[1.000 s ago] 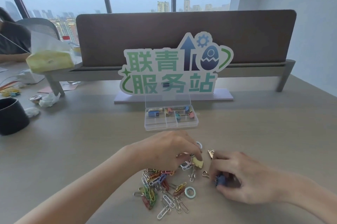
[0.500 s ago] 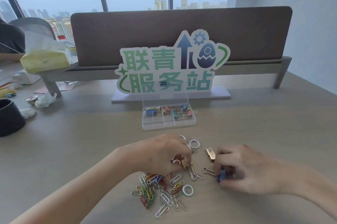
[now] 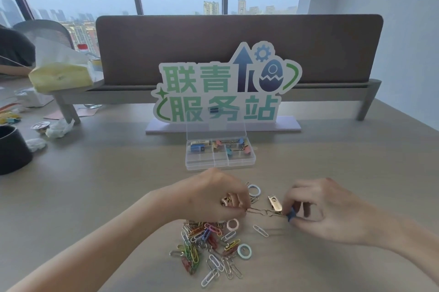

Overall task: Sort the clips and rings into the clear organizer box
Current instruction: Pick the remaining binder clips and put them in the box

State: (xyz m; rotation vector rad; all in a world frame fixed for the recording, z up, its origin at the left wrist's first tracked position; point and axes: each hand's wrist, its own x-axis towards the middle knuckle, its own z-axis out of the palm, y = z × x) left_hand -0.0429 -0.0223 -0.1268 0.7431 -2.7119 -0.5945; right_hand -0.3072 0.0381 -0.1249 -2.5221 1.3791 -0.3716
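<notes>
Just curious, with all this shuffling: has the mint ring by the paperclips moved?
No. The mint ring lies in the same spot relative to the box.

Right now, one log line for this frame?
phase: sorting | left hand: pinching wire handle | right hand: pinching blue binder clip | organizer box: open, partly filled | paper clips: loose on desk

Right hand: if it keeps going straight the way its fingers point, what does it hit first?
The right hand points left, pinching a blue binder clip. Its wire handles already reach the left hand, so that hand's fingertips likely come first; the gold clip sits just behind.
</notes>
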